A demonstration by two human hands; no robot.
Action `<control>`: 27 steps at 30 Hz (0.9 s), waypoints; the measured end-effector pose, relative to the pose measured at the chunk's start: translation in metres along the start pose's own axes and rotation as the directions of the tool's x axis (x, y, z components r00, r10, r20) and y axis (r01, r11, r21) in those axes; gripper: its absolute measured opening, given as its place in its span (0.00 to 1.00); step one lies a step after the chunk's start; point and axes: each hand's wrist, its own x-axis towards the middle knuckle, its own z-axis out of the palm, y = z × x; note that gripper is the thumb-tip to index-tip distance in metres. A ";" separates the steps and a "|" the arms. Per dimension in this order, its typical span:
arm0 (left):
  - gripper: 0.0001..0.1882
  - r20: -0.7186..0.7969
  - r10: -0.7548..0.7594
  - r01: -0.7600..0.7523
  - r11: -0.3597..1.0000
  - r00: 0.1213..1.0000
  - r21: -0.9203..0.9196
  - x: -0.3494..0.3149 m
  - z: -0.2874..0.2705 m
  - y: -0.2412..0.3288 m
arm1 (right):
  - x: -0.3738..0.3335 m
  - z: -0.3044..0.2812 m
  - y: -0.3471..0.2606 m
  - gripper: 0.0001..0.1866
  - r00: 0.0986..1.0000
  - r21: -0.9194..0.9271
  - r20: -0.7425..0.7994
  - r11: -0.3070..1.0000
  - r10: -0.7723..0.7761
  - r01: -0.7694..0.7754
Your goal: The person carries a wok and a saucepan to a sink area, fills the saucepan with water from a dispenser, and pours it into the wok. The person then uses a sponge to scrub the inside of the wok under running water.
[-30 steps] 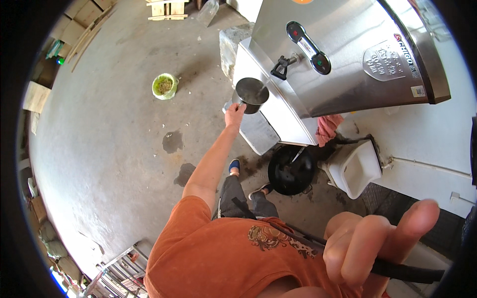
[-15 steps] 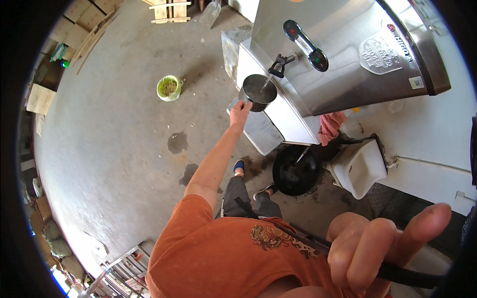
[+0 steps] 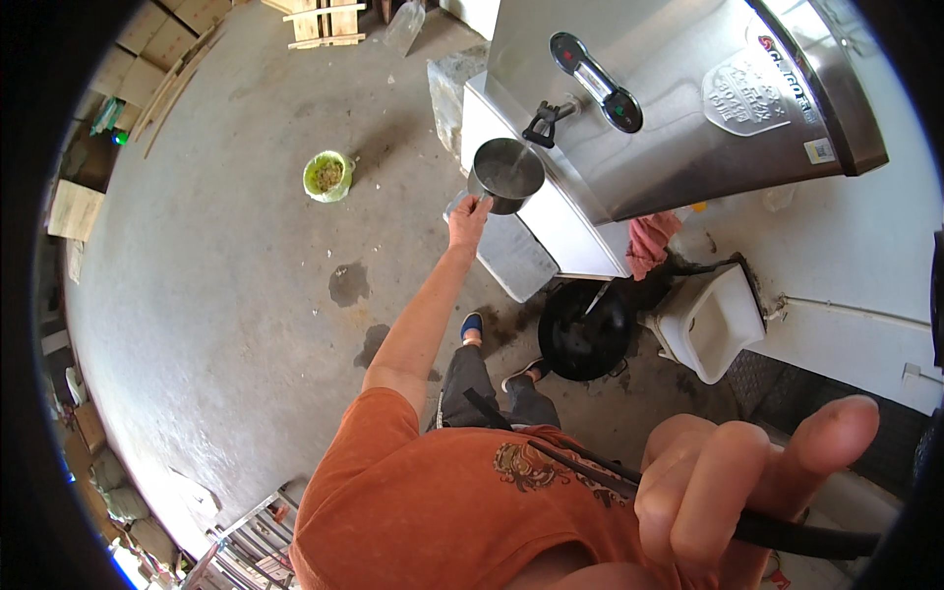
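Around you spreads the grey concrete floor point(image 3: 226, 295), marked by dark wet patches. Up to your right, a big steel dispenser point(image 3: 629, 162) sits on a white desk point(image 3: 580, 236). Beyond the desk's near end you have a white basin point(image 3: 713, 331) by the wall, and on the floor next to it a black wok point(image 3: 580, 346) with a utensil point(image 3: 597, 298) in it. A grey slab point(image 3: 516, 258) lies along the desk's near side. Out on the floor, well apart, stands a pale bucket point(image 3: 331, 196) of scraps.

Your dark metal pot point(image 3: 515, 204) is under the dispenser's tap point(image 3: 541, 126), a thin pale stream falling into it. Your left hand point(image 3: 468, 226) has its fingers closed on the pot's near side. Close to the lens, your right hand point(image 3: 713, 482) has curled fingers with one digit jutting out; you cannot tell whether they grip the dark strap point(image 3: 816, 538) running beside them. A pink cloth point(image 3: 651, 244) hangs at the desk's corner.
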 end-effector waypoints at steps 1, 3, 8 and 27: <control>0.12 -0.003 0.004 -0.004 1.000 1.000 0.010 0.000 -0.001 0.000 | -0.002 -0.002 0.001 0.28 0.999 -0.047 -0.001 0.998 0.046 -0.046; 0.12 -0.002 0.007 -0.007 1.000 1.000 0.020 0.001 -0.003 -0.001 | -0.008 -0.006 0.005 0.28 0.999 -0.245 -0.039 0.969 -0.020 0.010; 0.12 0.016 -0.008 0.009 0.999 1.000 -0.035 0.002 -0.008 -0.003 | -0.017 -0.013 0.011 0.32 0.981 -0.513 -0.063 0.849 -0.183 0.125; 0.13 0.060 0.050 -0.045 0.995 0.997 -0.090 0.009 -0.013 -0.009 | 0.012 0.015 -0.003 0.33 0.977 -0.045 -0.173 0.990 0.126 -0.135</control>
